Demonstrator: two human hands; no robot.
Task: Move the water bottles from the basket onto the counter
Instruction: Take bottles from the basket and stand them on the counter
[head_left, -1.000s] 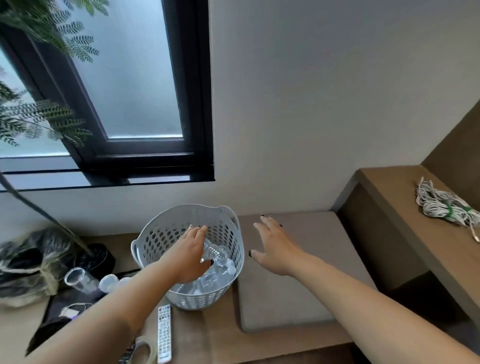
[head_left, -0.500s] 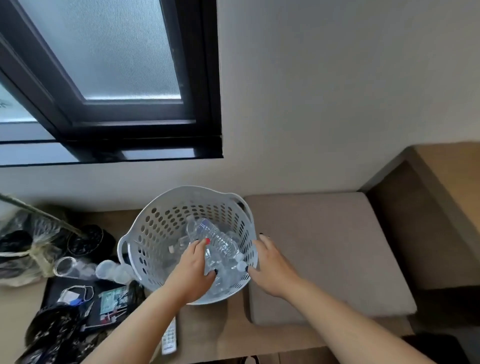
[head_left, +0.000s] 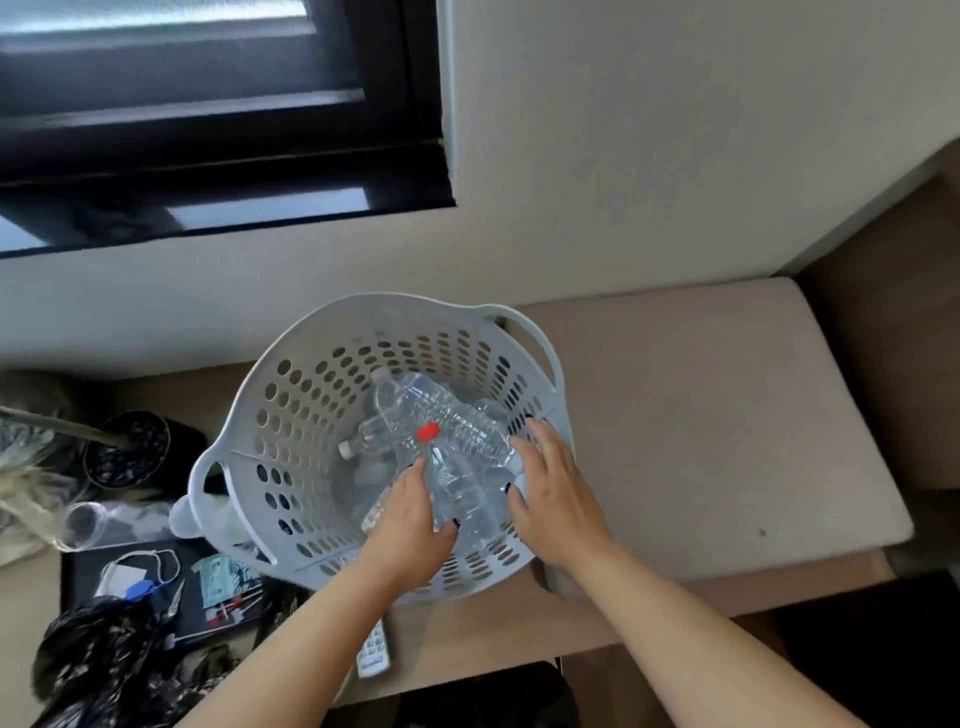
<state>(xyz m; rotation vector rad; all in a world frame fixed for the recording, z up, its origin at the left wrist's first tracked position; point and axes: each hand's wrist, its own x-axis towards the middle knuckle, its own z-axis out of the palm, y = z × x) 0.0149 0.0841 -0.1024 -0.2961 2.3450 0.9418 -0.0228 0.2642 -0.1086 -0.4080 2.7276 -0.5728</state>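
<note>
White perforated plastic is forming the basket (head_left: 291, 415), sitting at centre frame on the counter (head_left: 483, 631), its high wall keeping the clear water bottles (head_left: 447, 415) heaped inside. The left hand (head_left: 410, 525) is reaching in and wrapping its grip around the red-capped bottle (head_left: 452, 483), probably because it is lying uppermost. To the right, the right hand (head_left: 556, 499) is resting with loose fingers over the rim, seemingly steadying the basket, grasping nothing that I can make out.
</note>
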